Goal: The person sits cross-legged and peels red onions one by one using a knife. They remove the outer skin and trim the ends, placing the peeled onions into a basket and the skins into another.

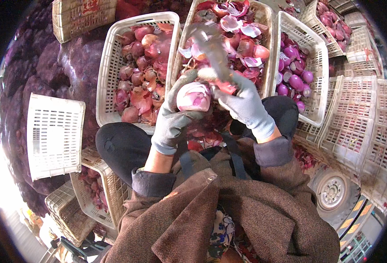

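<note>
A partly peeled red onion (194,96) sits in my gloved left hand (174,115), its pale pink flesh facing up. My gloved right hand (244,98) grips a knife (213,49) by its red handle; the blade is blurred and points up and away, over the middle crate. That middle plastic crate (271,36) holds onions and loose skins and lies just beyond both hands. Left of it, a white crate (102,82) contains unpeeled red onions (137,79). In the right crate (323,65) are glossy purple peeled onions (295,80).
Full mesh sacks (49,65) are piled along the left. An upright white basket (55,134) stands there, above another crate of onions (94,187). Stacked crates (347,111) rise at the right, near a wheel (331,192). Skins (203,138) lie between my knees.
</note>
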The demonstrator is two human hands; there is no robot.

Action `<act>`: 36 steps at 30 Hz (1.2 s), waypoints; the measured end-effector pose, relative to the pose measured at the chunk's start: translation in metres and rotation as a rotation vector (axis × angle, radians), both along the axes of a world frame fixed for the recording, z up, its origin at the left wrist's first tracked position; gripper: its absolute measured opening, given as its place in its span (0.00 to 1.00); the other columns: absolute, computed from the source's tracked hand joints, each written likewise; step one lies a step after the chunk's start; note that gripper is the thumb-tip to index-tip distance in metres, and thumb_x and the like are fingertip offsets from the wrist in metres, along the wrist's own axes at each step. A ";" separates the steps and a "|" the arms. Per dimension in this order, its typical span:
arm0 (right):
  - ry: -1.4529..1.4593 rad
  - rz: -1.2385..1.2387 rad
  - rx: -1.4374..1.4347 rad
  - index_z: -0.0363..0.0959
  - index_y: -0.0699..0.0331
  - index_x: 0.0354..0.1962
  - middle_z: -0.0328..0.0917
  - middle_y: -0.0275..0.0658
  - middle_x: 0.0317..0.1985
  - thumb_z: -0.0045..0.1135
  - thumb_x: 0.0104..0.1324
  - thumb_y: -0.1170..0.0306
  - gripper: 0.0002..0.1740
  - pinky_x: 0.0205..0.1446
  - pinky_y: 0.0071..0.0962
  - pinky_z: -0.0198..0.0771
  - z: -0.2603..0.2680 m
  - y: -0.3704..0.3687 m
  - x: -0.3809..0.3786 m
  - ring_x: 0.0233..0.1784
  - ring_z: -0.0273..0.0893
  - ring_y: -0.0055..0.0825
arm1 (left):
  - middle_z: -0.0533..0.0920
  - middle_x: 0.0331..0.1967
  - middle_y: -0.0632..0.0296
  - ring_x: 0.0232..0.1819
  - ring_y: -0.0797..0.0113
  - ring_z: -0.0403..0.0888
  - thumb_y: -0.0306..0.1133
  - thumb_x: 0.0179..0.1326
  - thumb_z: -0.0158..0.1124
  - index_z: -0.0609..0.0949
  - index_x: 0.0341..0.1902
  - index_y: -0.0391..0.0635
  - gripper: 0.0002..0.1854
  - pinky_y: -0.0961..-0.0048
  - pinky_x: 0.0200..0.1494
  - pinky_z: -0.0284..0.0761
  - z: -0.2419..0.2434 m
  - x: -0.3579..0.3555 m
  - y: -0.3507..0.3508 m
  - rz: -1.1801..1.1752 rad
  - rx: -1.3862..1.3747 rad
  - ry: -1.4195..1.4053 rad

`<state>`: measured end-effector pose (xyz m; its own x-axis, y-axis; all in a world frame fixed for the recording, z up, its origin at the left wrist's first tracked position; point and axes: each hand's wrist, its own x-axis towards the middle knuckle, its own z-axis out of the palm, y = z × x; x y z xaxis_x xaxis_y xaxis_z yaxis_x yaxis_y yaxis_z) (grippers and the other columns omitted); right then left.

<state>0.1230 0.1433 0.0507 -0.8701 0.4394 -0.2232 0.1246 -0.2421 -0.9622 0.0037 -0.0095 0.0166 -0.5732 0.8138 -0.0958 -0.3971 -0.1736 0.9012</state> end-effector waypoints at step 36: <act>0.066 -0.184 -0.374 0.75 0.66 0.45 0.79 0.32 0.30 0.56 0.64 0.78 0.11 0.26 0.19 0.72 -0.024 -0.024 0.025 0.24 0.74 0.16 | 0.69 0.67 0.57 0.65 0.64 0.70 0.25 0.47 0.76 0.63 0.71 0.40 0.46 0.68 0.65 0.68 0.013 0.021 -0.001 -0.056 -0.095 0.161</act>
